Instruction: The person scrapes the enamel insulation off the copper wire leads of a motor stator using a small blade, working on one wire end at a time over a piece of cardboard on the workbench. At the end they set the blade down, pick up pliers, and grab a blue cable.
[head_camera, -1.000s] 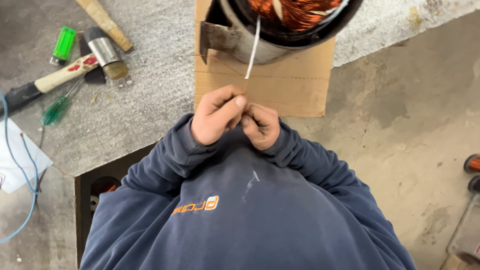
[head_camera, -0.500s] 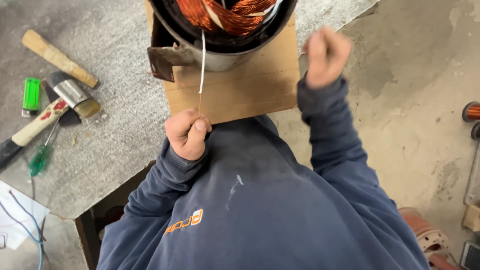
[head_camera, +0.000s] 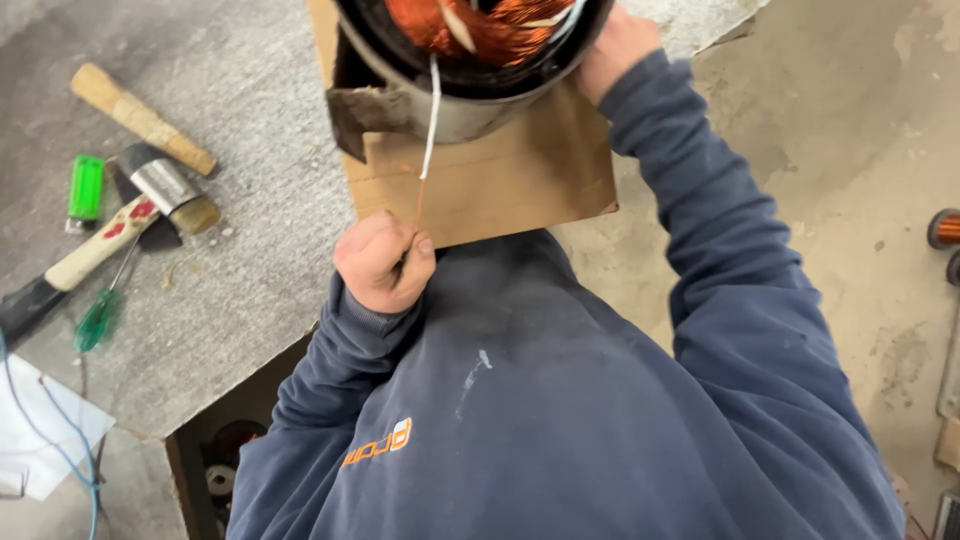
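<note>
Left hand (head_camera: 383, 262) is closing tight on a thin copper wire (head_camera: 419, 203), pinching it near the bench's front edge. The wire is running up into a white sleeve (head_camera: 431, 125) on the motor stator (head_camera: 470, 60), which is sitting on a cardboard sheet (head_camera: 500, 180) at the bench's back edge. Right hand (head_camera: 615, 45) is resting against the stator's right side; mostly hidden, can't tell how far it's open. Risk: a hard pull could be snapping the wire or tipping the stator. A hammer (head_camera: 75, 262) and green screwdriver (head_camera: 100, 315) are lying toward the bench's left edge.
</note>
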